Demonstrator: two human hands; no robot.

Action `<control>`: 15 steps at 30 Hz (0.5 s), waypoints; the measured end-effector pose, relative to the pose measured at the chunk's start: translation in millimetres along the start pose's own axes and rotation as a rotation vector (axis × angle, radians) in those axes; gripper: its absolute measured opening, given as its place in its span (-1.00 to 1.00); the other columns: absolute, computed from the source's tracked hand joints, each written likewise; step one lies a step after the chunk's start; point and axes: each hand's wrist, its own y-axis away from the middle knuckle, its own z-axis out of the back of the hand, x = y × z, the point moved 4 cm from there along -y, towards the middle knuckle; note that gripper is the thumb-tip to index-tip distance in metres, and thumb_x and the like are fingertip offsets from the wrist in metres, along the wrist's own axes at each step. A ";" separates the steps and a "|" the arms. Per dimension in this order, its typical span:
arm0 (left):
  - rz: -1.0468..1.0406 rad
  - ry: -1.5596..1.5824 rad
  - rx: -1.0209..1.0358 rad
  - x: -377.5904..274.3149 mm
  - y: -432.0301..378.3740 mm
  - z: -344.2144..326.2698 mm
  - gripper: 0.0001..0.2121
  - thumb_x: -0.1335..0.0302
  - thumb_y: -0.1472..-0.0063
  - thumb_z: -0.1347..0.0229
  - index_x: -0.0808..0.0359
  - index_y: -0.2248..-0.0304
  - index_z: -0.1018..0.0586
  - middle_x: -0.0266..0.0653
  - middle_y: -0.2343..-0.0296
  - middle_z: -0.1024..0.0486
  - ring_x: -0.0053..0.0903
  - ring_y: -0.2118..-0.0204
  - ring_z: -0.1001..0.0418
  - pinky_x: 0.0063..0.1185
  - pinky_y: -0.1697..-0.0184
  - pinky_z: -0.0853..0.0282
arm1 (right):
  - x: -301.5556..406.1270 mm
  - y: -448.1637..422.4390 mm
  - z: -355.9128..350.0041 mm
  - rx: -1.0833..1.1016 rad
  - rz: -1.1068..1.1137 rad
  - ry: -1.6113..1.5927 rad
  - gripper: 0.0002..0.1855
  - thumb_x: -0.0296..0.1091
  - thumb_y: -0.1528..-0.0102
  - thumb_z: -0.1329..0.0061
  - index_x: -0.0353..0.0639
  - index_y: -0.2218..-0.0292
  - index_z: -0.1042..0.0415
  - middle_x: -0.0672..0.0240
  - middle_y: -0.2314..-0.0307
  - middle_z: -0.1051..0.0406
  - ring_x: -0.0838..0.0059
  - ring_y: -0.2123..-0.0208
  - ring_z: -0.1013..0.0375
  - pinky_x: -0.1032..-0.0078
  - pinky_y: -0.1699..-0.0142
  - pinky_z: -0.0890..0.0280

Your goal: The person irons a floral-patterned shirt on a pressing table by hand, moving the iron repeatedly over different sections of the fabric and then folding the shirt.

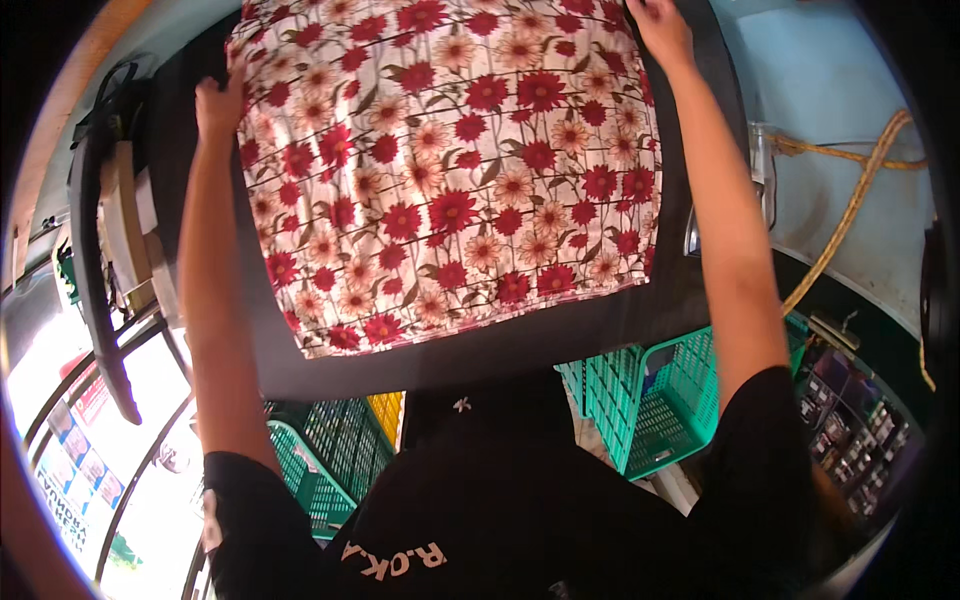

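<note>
A piece of floral cloth, white with red and peach flowers, is spread over a dark table surface. Its near hem runs at a slant, and light folds show toward its left side. My left hand is at the cloth's left edge, fingers curled on the fabric. Up at the far right corner, my right hand is beside the cloth's edge. The top rim of the picture cuts off its fingertips, so its grip is unclear. The cloth's far end also runs out of view.
Below the table's near edge stand a green plastic basket on the right and another green basket on the left, by a yellow one. A yellowish rope or hose hangs at the right wall. Dark upright equipment stands at left.
</note>
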 end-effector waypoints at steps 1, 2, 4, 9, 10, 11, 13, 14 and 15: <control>-0.063 -0.001 -0.030 -12.5 40.4 9.3 -0.34 -0.02 -0.05 -0.17 0.42 0.06 -0.43 0.13 0.17 -0.45 -0.12 0.07 -0.42 -0.38 0.03 -0.33 | 0.1 54.9 9.8 -0.004 -0.091 0.017 -0.45 0.15 -0.09 0.05 -0.17 0.13 -0.44 0.15 0.33 -0.50 0.13 0.24 -0.49 0.29 0.14 -0.34; -0.163 -0.099 -0.045 -11.5 89.7 22.7 -0.43 0.07 -0.10 -0.17 0.43 0.11 -0.43 0.08 0.26 -0.45 -0.11 0.17 -0.43 -0.33 0.10 -0.34 | 9.7 97.9 19.4 -0.007 -0.105 -0.002 -0.48 0.07 -0.13 0.06 -0.21 0.09 -0.41 0.10 0.31 -0.49 0.13 0.24 -0.49 0.29 0.14 -0.35; -0.075 0.053 -0.134 -9.6 194.5 61.4 -0.55 0.18 -0.18 -0.12 0.43 0.16 -0.42 0.04 0.31 -0.42 -0.11 0.24 -0.39 -0.27 0.16 -0.31 | 8.0 197.2 50.3 0.004 -0.249 0.023 -0.52 -0.05 -0.16 0.08 -0.22 0.02 -0.34 0.07 0.20 -0.42 0.15 0.18 -0.45 0.32 0.10 -0.33; 0.253 0.007 -0.045 16.9 414.8 128.4 -0.63 0.18 -0.21 -0.08 0.40 0.27 -0.48 0.00 0.39 -0.46 -0.20 0.34 -0.43 -0.32 0.26 -0.34 | 55.9 385.4 114.6 0.195 -0.704 0.217 -0.49 0.03 -0.08 -0.01 -0.26 0.16 -0.37 0.18 0.36 -0.37 0.16 0.29 -0.41 0.27 0.15 -0.30; 0.244 0.021 -0.042 13.8 425.0 135.5 -0.63 0.18 -0.21 -0.08 0.40 0.27 -0.48 0.00 0.39 -0.46 -0.20 0.34 -0.43 -0.32 0.26 -0.34 | 45.0 408.8 114.3 0.175 -0.728 0.179 -0.49 0.08 -0.07 -0.01 -0.23 0.18 -0.38 0.17 0.35 -0.37 0.14 0.27 -0.40 0.25 0.14 -0.29; 0.346 0.055 0.021 15.3 431.1 132.3 -0.64 0.18 -0.21 -0.08 0.40 0.32 -0.49 -0.03 0.43 -0.47 -0.21 0.37 -0.43 -0.33 0.28 -0.33 | 46.1 415.7 113.6 0.189 -0.830 0.160 -0.49 0.10 -0.06 -0.01 -0.22 0.21 -0.39 0.16 0.34 -0.38 0.12 0.25 -0.40 0.24 0.12 -0.29; 0.378 0.028 0.069 23.7 444.1 121.2 -0.65 0.19 -0.21 -0.08 0.39 0.43 -0.50 -0.10 0.53 -0.46 -0.24 0.43 -0.43 -0.35 0.34 -0.32 | 47.3 408.9 108.6 0.216 -0.688 0.179 -0.51 0.10 -0.06 0.00 -0.22 0.25 -0.39 0.11 0.29 -0.39 0.10 0.21 -0.41 0.23 0.12 -0.29; 0.448 0.033 0.114 23.6 438.5 117.2 -0.66 0.21 -0.23 -0.06 0.38 0.46 -0.48 -0.10 0.55 -0.45 -0.22 0.47 -0.42 -0.34 0.36 -0.31 | 52.7 399.1 109.1 0.194 -0.684 0.135 -0.58 0.03 -0.08 0.01 -0.21 0.27 -0.40 0.09 0.29 -0.39 0.07 0.21 -0.40 0.24 0.12 -0.29; 0.391 0.020 0.086 28.9 434.9 116.2 -0.68 0.23 -0.25 -0.03 0.37 0.44 -0.47 -0.12 0.57 -0.44 -0.26 0.50 -0.41 -0.35 0.39 -0.31 | 45.9 393.4 101.8 0.219 -0.614 0.145 -0.65 -0.06 -0.09 0.01 -0.20 0.30 -0.39 0.09 0.30 -0.38 0.05 0.21 -0.39 0.24 0.12 -0.29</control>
